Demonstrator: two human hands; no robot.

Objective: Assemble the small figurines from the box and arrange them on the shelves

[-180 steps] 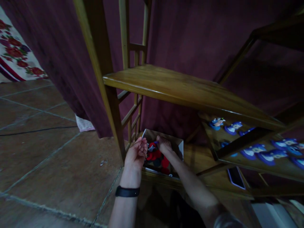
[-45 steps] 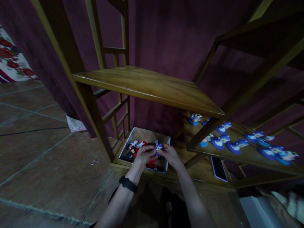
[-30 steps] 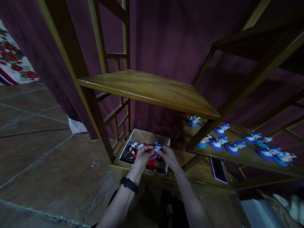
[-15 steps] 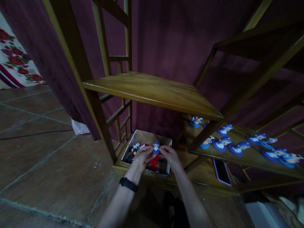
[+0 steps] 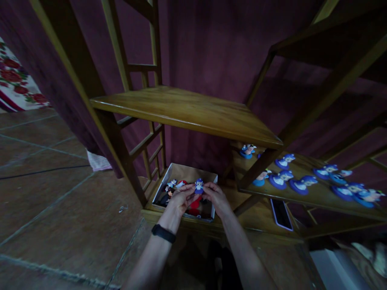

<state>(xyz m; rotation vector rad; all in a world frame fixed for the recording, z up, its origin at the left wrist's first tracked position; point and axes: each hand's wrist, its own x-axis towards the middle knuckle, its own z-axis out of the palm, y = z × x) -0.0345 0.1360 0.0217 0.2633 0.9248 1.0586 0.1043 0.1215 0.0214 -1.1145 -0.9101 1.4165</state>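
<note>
A small purple-and-white figurine (image 5: 198, 186) on a round purple base is held upright between my two hands, above a shallow cardboard box (image 5: 172, 171). My left hand (image 5: 181, 198), with a black band on its wrist, pinches it from the left. From the right, the fingers of my right hand (image 5: 215, 195) close on it. Inside the box lie more figurines: a dark-haired one (image 5: 169, 193), a white-and-blue one (image 5: 171, 183) and red pieces (image 5: 195, 204) partly hidden beneath my hands.
The box sits on the lowest board of a wooden shelf unit (image 5: 181, 106). Several purple-based figurines (image 5: 281, 179) stand on a board to the right. Below them lies a phone (image 5: 281, 214). Slanting posts rise left and right, a curtain (image 5: 205, 52) hangs behind.
The view has shifted slightly, so the shelf appears a little further left. Both hands keep their hold on the figurine, which looks almost unmoved.
</note>
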